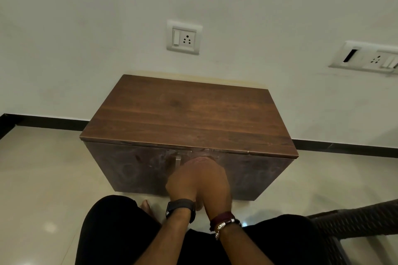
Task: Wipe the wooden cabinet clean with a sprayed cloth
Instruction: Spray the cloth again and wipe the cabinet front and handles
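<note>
The dark wooden cabinet (185, 114) stands on the floor against the wall, its top bare and its two front doors smeared. A metal handle (178, 164) shows on the left door. Both my hands are pressed together in front of the doors, near the centre seam. My left hand (179, 183), with a black watch on its wrist, lies lower and to the left. My right hand (212, 175), with bracelets on its wrist, lies over it and reaches to the top of the right door. The fingers of both hands are hidden. No cloth or spray bottle is in sight.
Pale tiled floor (43, 178) surrounds the cabinet, with a black skirting along the white wall. Two socket plates (184, 37) (370, 58) sit on the wall above. A dark woven chair (355, 221) is close on my right. My knees in black trousers fill the bottom.
</note>
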